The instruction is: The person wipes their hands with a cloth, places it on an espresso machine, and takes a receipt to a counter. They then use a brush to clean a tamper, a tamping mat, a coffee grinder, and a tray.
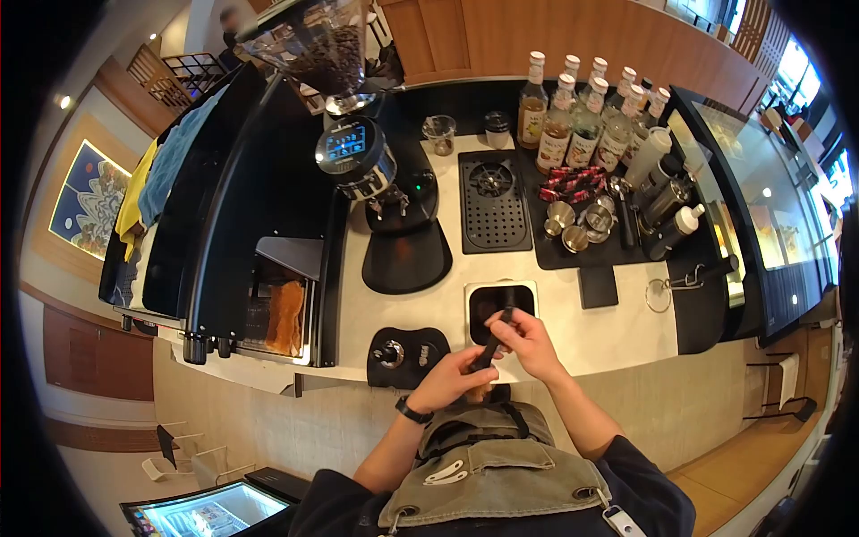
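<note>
At the bench's front edge, your right hand [528, 345] and left hand [452, 380] both grip the portafilter [495, 338] handle over the knock box [501, 304]; keep it centred w/ a firm hold; grinder [358, 157] stands behind.

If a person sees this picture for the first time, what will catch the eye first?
Probably the two hands at the counter's near edge: the left hand and right hand together hold a dark portafilter over the square knock box. Next, the coffee grinder at the top and the syrup bottles behind.
</note>
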{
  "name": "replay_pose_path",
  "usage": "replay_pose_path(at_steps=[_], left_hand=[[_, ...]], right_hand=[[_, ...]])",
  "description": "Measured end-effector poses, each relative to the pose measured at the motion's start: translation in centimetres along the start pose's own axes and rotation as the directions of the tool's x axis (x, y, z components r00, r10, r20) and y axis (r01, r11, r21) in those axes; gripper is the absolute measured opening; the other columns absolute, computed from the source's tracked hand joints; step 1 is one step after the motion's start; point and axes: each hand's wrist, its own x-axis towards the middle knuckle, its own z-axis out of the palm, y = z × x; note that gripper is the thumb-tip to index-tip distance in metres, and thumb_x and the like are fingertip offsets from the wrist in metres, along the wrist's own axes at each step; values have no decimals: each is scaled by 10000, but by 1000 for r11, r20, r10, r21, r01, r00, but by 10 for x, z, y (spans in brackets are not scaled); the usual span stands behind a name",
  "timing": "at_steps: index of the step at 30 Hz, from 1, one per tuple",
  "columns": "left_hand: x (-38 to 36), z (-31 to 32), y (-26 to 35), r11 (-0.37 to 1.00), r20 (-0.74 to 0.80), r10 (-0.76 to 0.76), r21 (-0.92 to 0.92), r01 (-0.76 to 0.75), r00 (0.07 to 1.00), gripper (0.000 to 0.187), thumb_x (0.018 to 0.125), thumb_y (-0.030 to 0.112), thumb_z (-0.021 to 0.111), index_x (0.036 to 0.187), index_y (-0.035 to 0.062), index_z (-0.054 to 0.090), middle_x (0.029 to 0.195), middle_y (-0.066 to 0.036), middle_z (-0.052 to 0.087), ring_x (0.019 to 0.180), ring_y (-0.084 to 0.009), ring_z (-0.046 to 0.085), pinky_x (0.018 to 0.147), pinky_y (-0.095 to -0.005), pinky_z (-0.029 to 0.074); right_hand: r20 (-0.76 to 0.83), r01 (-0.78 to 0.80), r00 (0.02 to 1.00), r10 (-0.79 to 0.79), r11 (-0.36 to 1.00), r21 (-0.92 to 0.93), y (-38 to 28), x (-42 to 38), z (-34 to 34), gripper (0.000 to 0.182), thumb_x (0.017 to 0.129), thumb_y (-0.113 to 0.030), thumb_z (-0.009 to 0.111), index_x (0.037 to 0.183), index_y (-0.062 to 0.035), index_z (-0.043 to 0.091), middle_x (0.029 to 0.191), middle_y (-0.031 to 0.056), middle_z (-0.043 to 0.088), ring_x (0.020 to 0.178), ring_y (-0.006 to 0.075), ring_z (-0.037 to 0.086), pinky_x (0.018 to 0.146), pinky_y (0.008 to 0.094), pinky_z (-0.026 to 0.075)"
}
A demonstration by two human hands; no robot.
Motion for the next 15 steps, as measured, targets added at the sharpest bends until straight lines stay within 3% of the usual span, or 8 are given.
replay_pose_path(at_steps=[3, 5, 7, 9, 11, 14, 15], left_hand=[[-25, -22, -10, 992, -133, 66, -99, -80, 989, 359, 1016, 198, 704, 1321, 37, 604, 947, -23, 712, 724, -84, 671, 631, -221, 531], [-44, -38, -15, 981, -201, 116, -130, -144, 973, 354, 1007, 164, 715, 1310, 24, 600, 947, -31, 700, 754, -95, 665, 668, -238, 544], [-65, -53, -10, 971, -243, 134, -163, -177, 961, 357, 997, 146, 730, 1308, 18, 608, 938, -20, 679, 755, -80, 643, 688, -239, 541], [-81, -72, -10, 976, -277, 109, -152, -156, 955, 342, 981, 114, 742, 1285, 12, 622, 997, -45, 695, 820, -105, 664, 741, -257, 559], [-93, -86, -3, 970, -297, 136, -153, -187, 945, 326, 979, 104, 742, 1272, 9, 634, 1021, -58, 701, 858, -119, 674, 775, -270, 569], [-106, -108, 3, 961, -343, 159, -159, -224, 926, 326, 972, 100, 752, 1264, 6, 641, 1030, -66, 711, 914, -130, 682, 828, -282, 571], [-108, -114, 4, 955, -356, 171, -169, -243, 919, 326, 970, 101, 756, 1260, 6, 641, 1032, -69, 714, 924, -130, 683, 831, -282, 571]], right_hand=[[121, 18, 992, -22, 999, 32, 6, 69, 2, 210, 1042, -235, 666, 1087, -31, 683, 734, -45, 583, 686, 48, 562, 625, 225, 437], [2, 118, 993, -118, 993, -30, 25, 150, -13, 225, 1044, -254, 665, 1107, -39, 691, 763, -34, 604, 694, 48, 561, 629, 226, 432], [-141, 111, 982, -128, 986, -123, 42, 237, -30, 249, 1025, -257, 681, 1103, -20, 690, 834, 3, 661, 765, 92, 612, 693, 266, 484], [-296, 220, 902, -313, 926, -308, 75, 334, -52, 303, 963, -234, 741, 1132, 6, 670, 944, 63, 713, 870, 172, 667, 801, 321, 535], [-338, 210, 823, -456, 797, -566, 61, 389, -48, 471, 865, -220, 822, 1219, 16, 621, 1070, 126, 725, 994, 244, 684, 906, 376, 541], [-375, 179, 746, -551, 708, -683, 63, 470, -47, 780, 751, -215, 901, 1380, 14, 500, 1322, 210, 640, 1208, 347, 641, 1042, 425, 498], [-428, 83, 765, -481, 733, -675, 49, 477, -35, 902, 714, -216, 921, 1440, 27, 443, 1419, 237, 580, 1313, 380, 581, 1114, 438, 455]])
